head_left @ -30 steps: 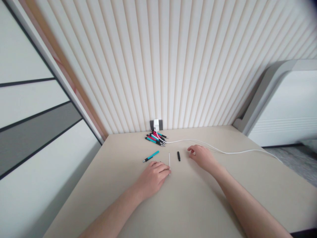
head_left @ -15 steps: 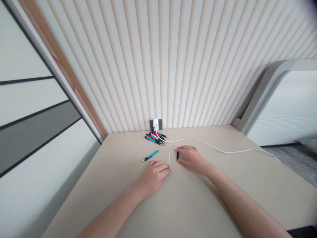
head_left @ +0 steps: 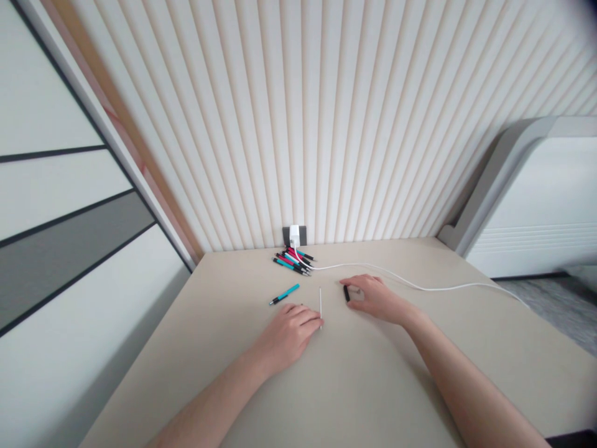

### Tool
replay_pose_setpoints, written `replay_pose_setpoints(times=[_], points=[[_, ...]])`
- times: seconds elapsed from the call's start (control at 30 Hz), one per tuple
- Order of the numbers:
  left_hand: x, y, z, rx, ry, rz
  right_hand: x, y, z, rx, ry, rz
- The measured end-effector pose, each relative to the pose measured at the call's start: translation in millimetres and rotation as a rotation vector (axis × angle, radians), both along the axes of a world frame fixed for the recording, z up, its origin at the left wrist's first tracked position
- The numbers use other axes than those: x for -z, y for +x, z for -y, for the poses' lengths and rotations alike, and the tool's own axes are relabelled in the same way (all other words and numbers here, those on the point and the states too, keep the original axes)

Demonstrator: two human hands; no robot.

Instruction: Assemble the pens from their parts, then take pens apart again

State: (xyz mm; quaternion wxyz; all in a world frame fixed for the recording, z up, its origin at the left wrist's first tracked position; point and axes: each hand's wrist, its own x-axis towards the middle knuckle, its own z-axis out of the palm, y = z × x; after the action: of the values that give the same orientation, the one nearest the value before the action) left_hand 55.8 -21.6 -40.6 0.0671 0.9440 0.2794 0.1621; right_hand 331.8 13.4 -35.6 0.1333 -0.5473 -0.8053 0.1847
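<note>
My left hand (head_left: 288, 333) lies palm down on the beige table (head_left: 354, 386), fingers curled together. Its fingertips touch the lower end of a thin white stick (head_left: 320, 307), possibly a pen refill, which lies upright in the view. To the right, my right hand (head_left: 375, 298) sits over a short black pen part (head_left: 346, 294), with the fingers and thumb around it. A teal and black pen (head_left: 284, 294) lies alone beyond my left hand. Farther back is a small pile of red, teal and black pens (head_left: 291, 260).
A white plug adapter (head_left: 294, 235) sits in a dark wall socket behind the pile. Its white cable (head_left: 420, 284) runs right across the table and off the far edge. Ribbed panelling (head_left: 298, 124) backs the table, with a white appliance (head_left: 532, 199) at right.
My right hand has moved left to the black pen part and slid it a little to the right. My left hand and the white stick stay in place.
</note>
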Motion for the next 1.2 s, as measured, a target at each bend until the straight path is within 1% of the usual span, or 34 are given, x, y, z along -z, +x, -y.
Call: replay_pose_setpoints(times=[0.13,0.2,0.4,0.47,0.53,0.63,0.77,0.93,1.07,1.13,1.2], points=[[-3.3,-1.1,0.4,-0.013,0.032,0.006,-1.9,4.2,-0.7,-0.001,0.002,0.007],[-4.3,-2.9,-0.9,-0.054,0.06,0.018,-3.8,4.8,-0.3,0.006,-0.002,0.015],[-0.3,-12.3,-9.0,-0.363,0.167,0.054,-7.2,5.9,0.7,0.017,-0.05,0.06],[1.5,-14.8,-11.0,-0.429,0.185,0.029,-6.5,6.5,0.4,0.005,-0.054,0.063],[2.7,-16.1,-12.0,-0.459,0.189,0.005,-5.8,6.9,0.3,-0.009,-0.056,0.058],[3.4,-16.0,-11.8,-0.438,0.177,-0.01,-5.8,6.6,1.0,-0.022,-0.052,0.047],[3.9,-13.9,-10.1,-0.353,0.149,-0.02,-7.4,3.6,3.3,-0.044,-0.035,0.04],[4.7,-11.1,-8.0,-0.293,0.116,-0.04,-8.9,-3.6,4.9,-0.066,0.034,0.036],[4.9,-10.1,-7.6,-0.271,0.096,-0.04,-6.6,-25.0,12.8,-0.117,0.199,-0.027],[5.4,-10.1,-7.7,-0.265,0.091,-0.043,-2.8,-41.8,20.9,-0.203,0.27,-0.032],[6.1,-10.1,-7.8,-0.258,0.09,-0.042,2.1,-58.0,29.6,-0.282,0.307,-0.001]])
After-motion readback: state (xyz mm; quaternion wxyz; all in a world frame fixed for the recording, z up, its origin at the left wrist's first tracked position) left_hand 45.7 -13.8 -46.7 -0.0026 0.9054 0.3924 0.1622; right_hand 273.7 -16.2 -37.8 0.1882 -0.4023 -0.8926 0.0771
